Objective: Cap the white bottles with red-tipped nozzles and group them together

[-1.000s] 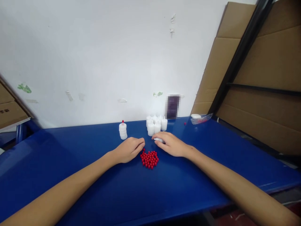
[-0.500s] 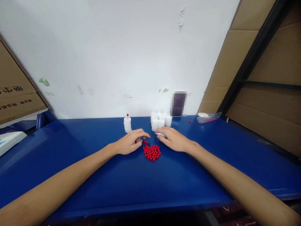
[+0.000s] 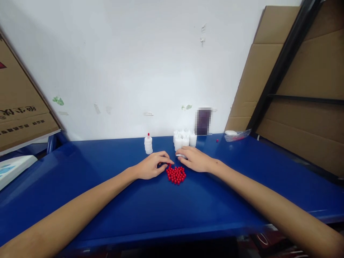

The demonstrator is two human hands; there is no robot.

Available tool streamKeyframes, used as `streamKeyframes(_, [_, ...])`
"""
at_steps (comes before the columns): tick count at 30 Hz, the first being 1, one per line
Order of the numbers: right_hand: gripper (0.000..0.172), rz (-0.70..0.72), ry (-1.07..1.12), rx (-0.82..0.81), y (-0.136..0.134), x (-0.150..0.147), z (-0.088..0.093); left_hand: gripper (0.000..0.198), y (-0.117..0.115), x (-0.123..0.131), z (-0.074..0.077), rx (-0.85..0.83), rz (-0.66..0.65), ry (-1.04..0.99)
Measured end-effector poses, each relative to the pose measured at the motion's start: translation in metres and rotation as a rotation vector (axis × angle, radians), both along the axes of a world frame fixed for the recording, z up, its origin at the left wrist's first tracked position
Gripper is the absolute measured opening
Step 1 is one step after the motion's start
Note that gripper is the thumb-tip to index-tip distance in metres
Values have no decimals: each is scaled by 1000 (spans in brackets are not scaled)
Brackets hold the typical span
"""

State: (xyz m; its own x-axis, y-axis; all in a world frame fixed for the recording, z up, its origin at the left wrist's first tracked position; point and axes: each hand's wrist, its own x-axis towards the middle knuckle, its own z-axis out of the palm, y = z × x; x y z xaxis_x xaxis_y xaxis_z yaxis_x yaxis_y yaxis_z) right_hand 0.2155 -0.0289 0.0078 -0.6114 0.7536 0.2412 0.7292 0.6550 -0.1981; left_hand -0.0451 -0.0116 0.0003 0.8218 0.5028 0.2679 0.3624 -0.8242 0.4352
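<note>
My left hand [image 3: 153, 165] is at the left edge of a pile of small red caps [image 3: 176, 175] on the blue table. Its thumb and index finger close around a red cap [image 3: 169, 165] at the pile's far side; the fingers partly cover it. Across from it, my right hand [image 3: 196, 159] grips a small white bottle [image 3: 182, 156] that lies tilted, its nozzle end pointing left. Most of that bottle is hidden under the fingers. Just behind my right hand stands a group of white bottles [image 3: 185, 141] with bare nozzles.
Behind my left hand stand white bottles [image 3: 148, 145], the front view showing one red cap on top. A clear plastic bag [image 3: 238, 135] with red pieces lies at the back right, near a lone red cap [image 3: 217, 141]. Cardboard [image 3: 24, 104] and a white device [image 3: 16, 168] are at the left.
My left hand has moved slightly right and down, its fingers coming together at the loose red caps. My right hand keeps the white bottle in nearly the same place. The view has shifted a little.
</note>
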Motion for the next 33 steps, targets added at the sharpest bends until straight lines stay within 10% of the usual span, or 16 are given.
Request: streamKeyframes(33, [26, -91, 175, -82, -11, -14, 1, 25, 5, 31, -5, -28, 277, -424])
